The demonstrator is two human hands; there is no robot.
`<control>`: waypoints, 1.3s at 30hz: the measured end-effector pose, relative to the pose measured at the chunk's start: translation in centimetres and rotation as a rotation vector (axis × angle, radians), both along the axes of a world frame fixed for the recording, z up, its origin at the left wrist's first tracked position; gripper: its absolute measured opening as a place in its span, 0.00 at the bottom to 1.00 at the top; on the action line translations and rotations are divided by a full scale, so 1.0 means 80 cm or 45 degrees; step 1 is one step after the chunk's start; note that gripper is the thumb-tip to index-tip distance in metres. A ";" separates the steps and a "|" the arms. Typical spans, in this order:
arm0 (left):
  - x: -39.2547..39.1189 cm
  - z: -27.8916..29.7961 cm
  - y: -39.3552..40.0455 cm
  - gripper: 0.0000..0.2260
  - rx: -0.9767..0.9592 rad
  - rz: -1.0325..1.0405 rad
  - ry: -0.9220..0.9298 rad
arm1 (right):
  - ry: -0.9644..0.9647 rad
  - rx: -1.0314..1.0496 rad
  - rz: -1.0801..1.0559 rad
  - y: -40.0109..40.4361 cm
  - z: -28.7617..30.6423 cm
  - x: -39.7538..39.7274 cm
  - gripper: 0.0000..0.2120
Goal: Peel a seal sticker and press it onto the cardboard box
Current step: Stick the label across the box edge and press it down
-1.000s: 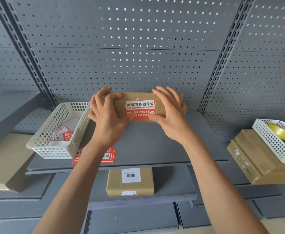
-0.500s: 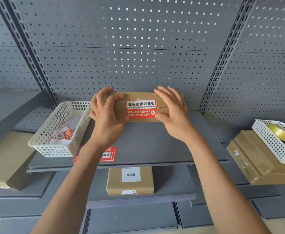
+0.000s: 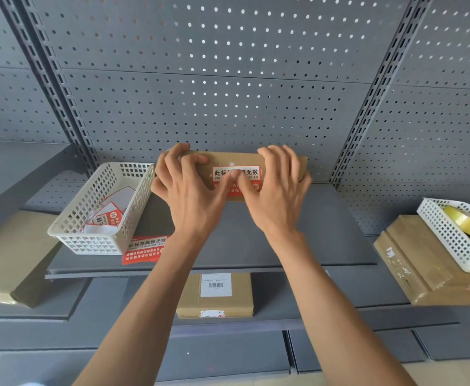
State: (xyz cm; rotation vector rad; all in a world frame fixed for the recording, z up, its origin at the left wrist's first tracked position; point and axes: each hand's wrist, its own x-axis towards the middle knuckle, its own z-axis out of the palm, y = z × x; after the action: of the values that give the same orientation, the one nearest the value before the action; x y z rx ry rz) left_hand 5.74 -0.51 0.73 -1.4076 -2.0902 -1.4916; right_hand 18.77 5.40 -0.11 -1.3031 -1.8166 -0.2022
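Note:
A flat brown cardboard box [image 3: 228,160] stands on its edge at the back of the grey shelf [image 3: 326,235], against the pegboard. A red and white seal sticker [image 3: 252,174] is stuck across its front face. My left hand [image 3: 189,193] holds the box's left end, fingers hooked over its top edge. My right hand [image 3: 275,190] holds the right end the same way. Both thumbs meet on the middle of the sticker and press on it, hiding part of its text.
A white basket [image 3: 97,221] with sticker sheets sits at the shelf's left. Loose red sticker sheets [image 3: 144,249] lie beside it. Another labelled box [image 3: 215,295] lies on the lower shelf. At right, a white basket [image 3: 456,235] with a yellow tape roll [image 3: 463,222] rests on brown boxes [image 3: 412,260].
Both thumbs have slid inward from the sticker's sides to its middle. My hands stay clasped on the box ends, and the box has not left the shelf.

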 end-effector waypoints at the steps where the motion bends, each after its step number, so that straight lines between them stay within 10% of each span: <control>1: -0.001 -0.002 0.001 0.23 -0.004 0.004 0.010 | -0.009 0.007 0.004 0.000 -0.002 0.001 0.26; 25: -0.003 0.009 0.000 0.06 0.065 -0.089 -0.198 | 0.465 -0.046 0.226 0.013 0.007 0.004 0.15; 30: 0.009 0.015 0.014 0.22 0.028 0.115 -0.113 | 0.285 0.078 -0.008 0.009 0.009 -0.016 0.20; 39: 0.009 0.007 0.023 0.15 0.065 0.174 -0.060 | 0.147 0.123 -0.079 0.013 0.005 -0.014 0.18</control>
State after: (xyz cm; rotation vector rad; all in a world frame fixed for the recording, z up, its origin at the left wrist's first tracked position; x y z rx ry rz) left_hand 6.42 1.33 1.28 -1.1968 -2.1134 -1.5261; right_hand 17.64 6.46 0.25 -1.2779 -1.6508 -0.2403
